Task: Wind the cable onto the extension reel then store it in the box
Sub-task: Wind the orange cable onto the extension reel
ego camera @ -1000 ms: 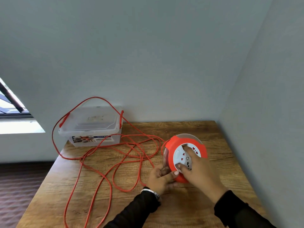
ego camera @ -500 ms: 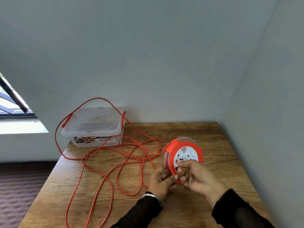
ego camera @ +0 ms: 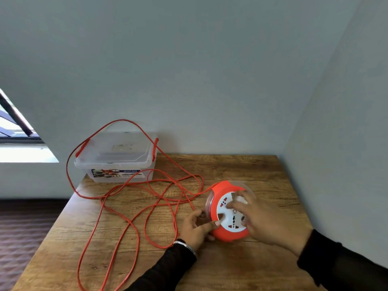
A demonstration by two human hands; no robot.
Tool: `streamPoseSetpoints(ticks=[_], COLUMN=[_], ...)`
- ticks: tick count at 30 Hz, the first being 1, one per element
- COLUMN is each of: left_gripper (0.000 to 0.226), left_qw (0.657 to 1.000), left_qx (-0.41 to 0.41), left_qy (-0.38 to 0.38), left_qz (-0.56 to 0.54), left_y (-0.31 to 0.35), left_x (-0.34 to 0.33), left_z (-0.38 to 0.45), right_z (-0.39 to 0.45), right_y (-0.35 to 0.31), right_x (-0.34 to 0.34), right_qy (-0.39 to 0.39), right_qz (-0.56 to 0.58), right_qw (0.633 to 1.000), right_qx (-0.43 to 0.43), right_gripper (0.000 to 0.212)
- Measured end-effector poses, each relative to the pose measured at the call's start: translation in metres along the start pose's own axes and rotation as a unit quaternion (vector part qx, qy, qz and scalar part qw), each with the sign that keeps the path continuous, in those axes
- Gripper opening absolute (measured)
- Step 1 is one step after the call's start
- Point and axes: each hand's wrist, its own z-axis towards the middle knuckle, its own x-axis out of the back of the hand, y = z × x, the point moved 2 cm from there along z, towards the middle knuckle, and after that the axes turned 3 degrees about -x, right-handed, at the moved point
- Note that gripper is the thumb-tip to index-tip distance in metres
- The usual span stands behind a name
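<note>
An orange extension reel [ego camera: 222, 193] with a white socket face stands tilted on the wooden table [ego camera: 231, 169]. My left hand [ego camera: 196, 226] grips its lower left rim. My right hand [ego camera: 262, 219] lies over the white face with fingers spread on it. A long orange cable [ego camera: 134, 225] runs from the reel's top left in loose loops across the table, over the box and off the front edge. A clear plastic box [ego camera: 117, 158] with a closed lid and orange clips sits at the table's far left corner.
Grey walls close in the table at the back and the right. A window [ego camera: 12, 127] is at the far left. Dark floor [ego camera: 25, 232] lies beyond the table's left edge.
My right hand has shifted from the reel's lower edge up across the white face, and the face has turned. The reel now leans flatter. My left hand keeps its grip.
</note>
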Motion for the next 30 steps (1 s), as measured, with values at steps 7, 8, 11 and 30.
streamPoseSetpoints(ticks=[7, 8, 11, 30], left_gripper=[0.045, 0.045, 0.047, 0.030], left_qw=[0.998, 0.998, 0.998, 0.999], left_qx=[0.016, 0.016, 0.016, 0.008], left_qy=[-0.047, -0.050, -0.054, 0.016], left_qz=[0.029, 0.030, 0.032, -0.034], left_y=[0.000, -0.001, 0.000, -0.021], left_x=[0.010, 0.010, 0.010, -0.014], left_z=[-0.002, -0.002, -0.003, -0.005], right_z=[0.016, 0.018, 0.025, 0.021], right_y=[-0.003, -0.003, -0.002, 0.006], right_x=[-0.006, -0.005, -0.004, -0.041], right_qy=[-0.143, -0.159, -0.166, 0.027], right_qz=[-0.190, -0.201, -0.250, 0.118], right_qw=[0.962, 0.957, 0.941, 0.970], right_qx=[0.130, 0.138, 0.158, -0.209], right_gripper=[0.065, 0.067, 0.069, 0.083])
